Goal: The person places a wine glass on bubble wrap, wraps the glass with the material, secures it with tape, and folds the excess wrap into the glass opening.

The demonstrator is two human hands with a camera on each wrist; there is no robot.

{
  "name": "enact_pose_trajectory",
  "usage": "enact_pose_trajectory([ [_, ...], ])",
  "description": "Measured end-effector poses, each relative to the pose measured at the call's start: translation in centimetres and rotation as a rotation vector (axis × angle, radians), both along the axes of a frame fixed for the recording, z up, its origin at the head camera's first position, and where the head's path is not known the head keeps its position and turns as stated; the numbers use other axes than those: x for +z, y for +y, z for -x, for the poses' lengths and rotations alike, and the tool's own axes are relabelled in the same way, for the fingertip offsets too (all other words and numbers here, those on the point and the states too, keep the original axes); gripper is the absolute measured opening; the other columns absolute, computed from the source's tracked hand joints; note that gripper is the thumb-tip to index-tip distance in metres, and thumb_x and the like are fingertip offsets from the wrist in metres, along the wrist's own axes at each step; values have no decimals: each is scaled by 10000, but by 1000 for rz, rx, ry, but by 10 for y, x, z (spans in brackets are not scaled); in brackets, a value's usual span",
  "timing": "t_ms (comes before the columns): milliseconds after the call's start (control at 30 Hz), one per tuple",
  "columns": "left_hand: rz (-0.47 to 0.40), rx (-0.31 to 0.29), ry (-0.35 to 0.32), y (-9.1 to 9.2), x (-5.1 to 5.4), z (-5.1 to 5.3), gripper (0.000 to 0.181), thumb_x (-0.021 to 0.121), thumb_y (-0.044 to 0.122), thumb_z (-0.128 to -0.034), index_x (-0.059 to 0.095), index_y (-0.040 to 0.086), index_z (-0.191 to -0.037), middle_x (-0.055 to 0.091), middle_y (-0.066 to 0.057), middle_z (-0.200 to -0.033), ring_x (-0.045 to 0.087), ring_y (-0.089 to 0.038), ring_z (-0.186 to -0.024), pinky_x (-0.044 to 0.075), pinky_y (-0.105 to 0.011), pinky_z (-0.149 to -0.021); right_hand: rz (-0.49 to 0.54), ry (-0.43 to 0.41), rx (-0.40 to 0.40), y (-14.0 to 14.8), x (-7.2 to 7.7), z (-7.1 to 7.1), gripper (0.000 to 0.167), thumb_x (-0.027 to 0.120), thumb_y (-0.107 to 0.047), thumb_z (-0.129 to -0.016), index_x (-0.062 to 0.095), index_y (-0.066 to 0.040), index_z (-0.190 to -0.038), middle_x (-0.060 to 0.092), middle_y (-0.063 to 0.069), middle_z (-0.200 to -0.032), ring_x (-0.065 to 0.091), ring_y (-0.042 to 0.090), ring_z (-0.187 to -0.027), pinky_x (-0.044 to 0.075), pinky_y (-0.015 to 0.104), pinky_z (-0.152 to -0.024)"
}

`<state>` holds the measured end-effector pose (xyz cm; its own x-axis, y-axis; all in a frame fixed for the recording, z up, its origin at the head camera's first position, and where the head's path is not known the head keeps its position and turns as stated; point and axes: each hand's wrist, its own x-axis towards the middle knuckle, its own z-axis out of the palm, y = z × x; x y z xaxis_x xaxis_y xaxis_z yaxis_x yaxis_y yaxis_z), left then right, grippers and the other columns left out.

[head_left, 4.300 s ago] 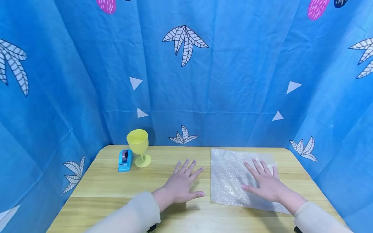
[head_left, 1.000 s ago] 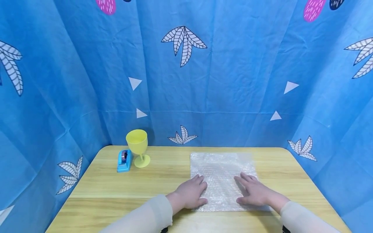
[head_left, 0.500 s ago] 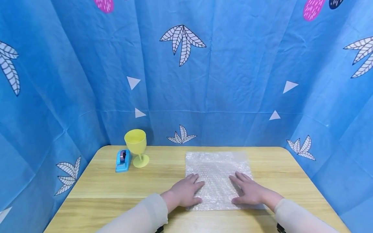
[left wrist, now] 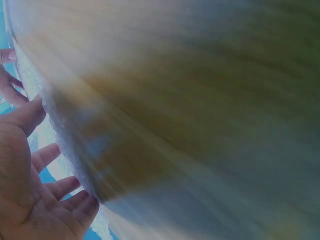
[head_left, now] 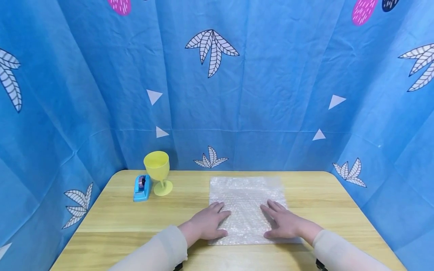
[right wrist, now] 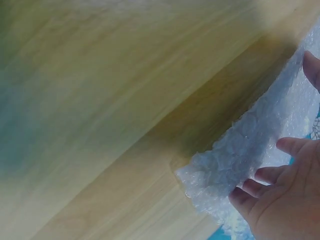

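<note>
Since the earliest head view, the square sheet of clear, crinkled bubble wrap [head_left: 245, 216] has been shifting leftward across the pale wooden table [head_left: 129, 220], and both hands, which were hovering with fingers spread wide, are now resting on it. It is lying flat between the person's left hand [head_left: 206, 223] and right hand [head_left: 285, 221], its middle showing in the gap between them and its far part stretching beyond the fingertips toward the patterned blue curtain [head_left: 220, 105]. Its left edge is passing under the left hand, with the fingers and thumb reaching onto the plastic and the wrist staying outside; its right edge is running under the right hand in the same way. Both hands are holding a loose, relaxed shape, fingers apart and slightly bent, thumbs pointing inward; they are touching the sheet from above rather than wrapping round it. Both wrist views are showing the fingertips meeting the crinkled plastic. Well to the left of the sheet, a yellow-green plastic goblet [head_left: 157, 166] is standing upright, and just beside it a small light-blue tape dispenser [head_left: 141, 190] is sitting with its roll in place.
</note>
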<state>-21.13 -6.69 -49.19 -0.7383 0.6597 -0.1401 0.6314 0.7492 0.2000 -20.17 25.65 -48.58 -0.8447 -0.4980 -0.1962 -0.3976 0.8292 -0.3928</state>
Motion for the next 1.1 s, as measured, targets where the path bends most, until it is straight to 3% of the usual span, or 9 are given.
enact_pose_trajectory([
  [767,-38,18,-5,-28,-3,3,703,644,547,-913,460,211,-1502,332,-168,-1586,317,-363,-1450,346,-507,-1149,9,40,34,-17,-6,6,956,716,-578,-837,324,-93,-1562,149,267,-1620,179,462,-1474,241,629,-1152],
  [1100,-68,26,-11,-36,1,2,697,676,532,-896,488,200,-1480,348,-180,-1573,329,-372,-1441,356,-521,-1139,16,35,49,-23,-6,8,938,713,-568,-850,327,-95,-1561,155,265,-1621,175,460,-1476,235,621,-1159],
])
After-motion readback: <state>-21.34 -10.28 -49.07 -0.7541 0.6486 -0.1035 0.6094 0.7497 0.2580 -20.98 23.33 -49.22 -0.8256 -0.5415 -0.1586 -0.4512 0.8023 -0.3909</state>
